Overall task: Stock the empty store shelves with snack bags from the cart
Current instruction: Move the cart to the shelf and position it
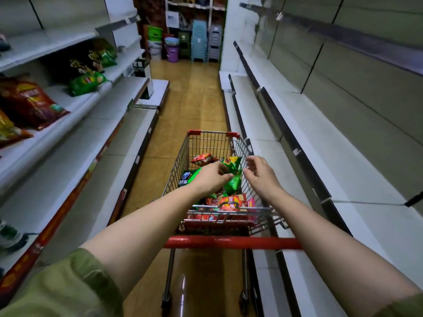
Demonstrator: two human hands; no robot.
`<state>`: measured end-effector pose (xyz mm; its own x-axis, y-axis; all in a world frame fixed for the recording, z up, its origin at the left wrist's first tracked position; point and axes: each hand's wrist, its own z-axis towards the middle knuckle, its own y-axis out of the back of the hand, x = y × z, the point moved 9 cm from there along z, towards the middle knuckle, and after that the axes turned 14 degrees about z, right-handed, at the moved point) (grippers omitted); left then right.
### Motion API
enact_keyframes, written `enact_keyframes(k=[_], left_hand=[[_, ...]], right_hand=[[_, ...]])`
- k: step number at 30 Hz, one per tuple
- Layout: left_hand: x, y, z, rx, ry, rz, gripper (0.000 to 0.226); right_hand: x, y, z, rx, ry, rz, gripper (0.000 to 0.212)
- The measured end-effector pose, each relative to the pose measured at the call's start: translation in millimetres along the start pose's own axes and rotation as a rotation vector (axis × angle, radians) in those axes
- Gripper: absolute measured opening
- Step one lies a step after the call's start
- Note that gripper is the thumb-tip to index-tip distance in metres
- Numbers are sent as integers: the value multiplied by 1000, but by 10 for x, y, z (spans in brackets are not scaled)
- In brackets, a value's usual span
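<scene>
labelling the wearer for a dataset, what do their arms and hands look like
Bare forearms. An olive-green sleeve covers the left upper arm; a sliver of the same fabric shows on the right. The left hand and right hand wear no gloves, rings, watch or bracelet that show.

stacked plastic stools (198, 40), purple bucket (172, 53), tan floor (194, 106)

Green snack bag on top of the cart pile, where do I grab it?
Take your grip on the green snack bag at its upper edge, coming from above. It sticks up over the other bags in the cart, so that edge is free, and the wire walls block the sides. The left hand holds it; the right hand is open beside it.
</scene>
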<state>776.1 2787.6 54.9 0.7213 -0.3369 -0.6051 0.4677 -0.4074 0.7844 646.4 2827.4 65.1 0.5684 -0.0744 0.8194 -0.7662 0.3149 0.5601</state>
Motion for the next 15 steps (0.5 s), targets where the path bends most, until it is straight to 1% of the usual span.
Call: enact_keyframes(k=[4,8,11,15], left_hand=[[91,40,412,-27,76,59,37],[343,145,682,-117,193,30,34],[664,180,814,-184,289,-17,30],[1131,137,972,-194,411,-59,25]], right_hand=[[-75,-120,497,48,23,40,35],[-361,-421,895,120,-57,76,36],[-640,-756,1076,184,-160,117,39],[-1079,-1259,1231,257,-345,170,50]])
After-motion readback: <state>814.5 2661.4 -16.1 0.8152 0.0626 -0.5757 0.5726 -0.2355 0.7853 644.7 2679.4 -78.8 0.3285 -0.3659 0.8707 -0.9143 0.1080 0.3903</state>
